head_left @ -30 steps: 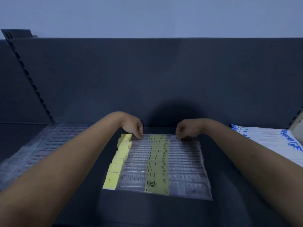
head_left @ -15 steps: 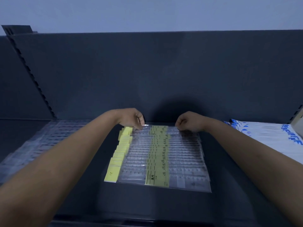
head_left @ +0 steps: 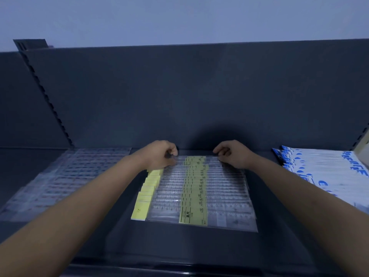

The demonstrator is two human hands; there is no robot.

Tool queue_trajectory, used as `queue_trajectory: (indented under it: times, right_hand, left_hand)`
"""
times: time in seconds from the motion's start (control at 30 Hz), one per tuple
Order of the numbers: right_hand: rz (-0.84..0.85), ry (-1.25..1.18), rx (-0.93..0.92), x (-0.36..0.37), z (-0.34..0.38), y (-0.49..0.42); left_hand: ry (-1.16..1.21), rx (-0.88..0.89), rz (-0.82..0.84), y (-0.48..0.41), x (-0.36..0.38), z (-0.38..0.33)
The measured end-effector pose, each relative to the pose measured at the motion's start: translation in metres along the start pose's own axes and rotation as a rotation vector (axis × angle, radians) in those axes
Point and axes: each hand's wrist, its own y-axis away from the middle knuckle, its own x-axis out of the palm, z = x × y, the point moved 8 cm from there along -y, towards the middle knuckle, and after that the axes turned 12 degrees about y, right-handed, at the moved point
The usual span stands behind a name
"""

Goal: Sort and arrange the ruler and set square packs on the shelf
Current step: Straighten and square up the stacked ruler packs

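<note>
A fanned row of clear ruler packs (head_left: 225, 192) with yellow labels lies in the middle of the dark shelf (head_left: 179, 244), overlapping from front to back. My left hand (head_left: 161, 154) pinches the far left corner of the rearmost pack. At the far right corner, my right hand (head_left: 231, 153) has its fingers curled on the same end of the row. Yellow card tabs (head_left: 146, 190) stick out along the row's left side.
Another spread of clear packs (head_left: 60, 176) lies at the left of the shelf. White packs with blue print (head_left: 323, 172) are stacked at the right. The shelf's dark back panel (head_left: 199, 92) rises just behind my hands.
Both hands have slid the far end of the ruler row slightly back toward the rear panel; the grip stays the same.
</note>
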Motion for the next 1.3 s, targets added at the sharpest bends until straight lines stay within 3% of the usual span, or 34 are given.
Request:
queue_trajectory:
  times: [0.23,0.4,0.5,0.63,0.9,1.3]
  right_hand:
    - [-0.135,-0.027,-0.017,-0.006,0.004,0.017]
    - [-0.147,0.304,-0.112,-0.002,0.018,0.049]
    - [-0.127,0.464,-0.120,0.006,0.017,0.066]
    - [-0.156,0.440,-0.080,0.005,0.014,0.075]
    - [-0.149,0.455,-0.058,0.013,0.017,0.083]
    - [-0.118,0.504,-0.040,0.017,0.014,0.082]
  left_hand:
    - [-0.188,0.087,-0.001,0.035,0.022,-0.017]
    - [-0.164,-0.019,0.074,0.047,0.039,-0.002]
    - [-0.059,-0.037,0.021,0.045,0.034,0.004]
    - [0.108,-0.044,-0.205,0.034,0.007,0.011]
    - [0.382,-0.156,-0.135,0.013,0.003,0.024]
    - [0.234,-0.120,-0.208,0.012,-0.003,0.025]
